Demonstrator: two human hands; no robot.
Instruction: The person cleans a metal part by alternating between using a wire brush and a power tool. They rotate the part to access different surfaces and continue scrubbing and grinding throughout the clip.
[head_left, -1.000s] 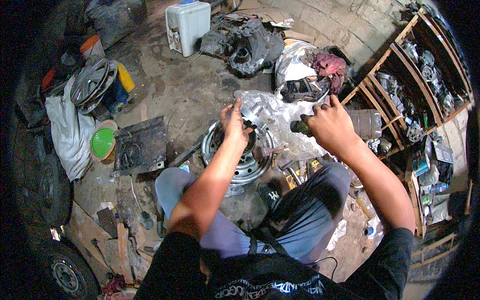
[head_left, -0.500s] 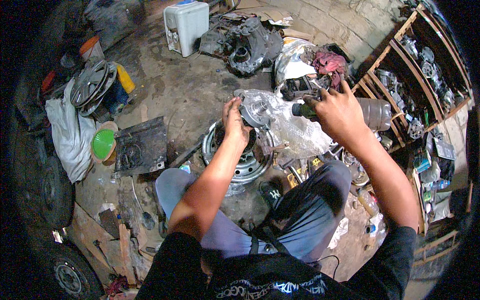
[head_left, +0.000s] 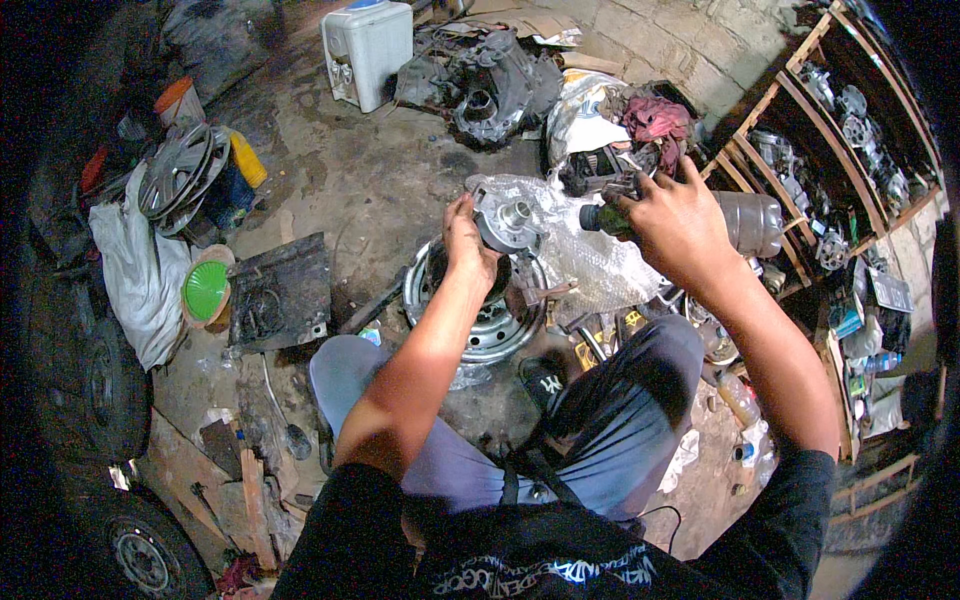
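My left hand is closed on the edge of a round grey metal housing with a raised central collar, held above a steel wheel rim. To the right, my right hand grips a clear plastic bottle lying nearly sideways. The dark neck end of the bottle points left at the housing, a short gap apart from it. Whether liquid is leaving the bottle I cannot tell. A sheet of bubble wrap spreads below and between the hands, right of the rim.
Wooden shelves with metal parts stand at the right. A greasy gearbox-like casing and a white water dispenser are at the back. A green bowl and flat dark panel lie left. Tools rest near my right knee.
The metal housing has turned slightly, its collar facing up toward me more. My right hand and the bottle have shifted slightly left.
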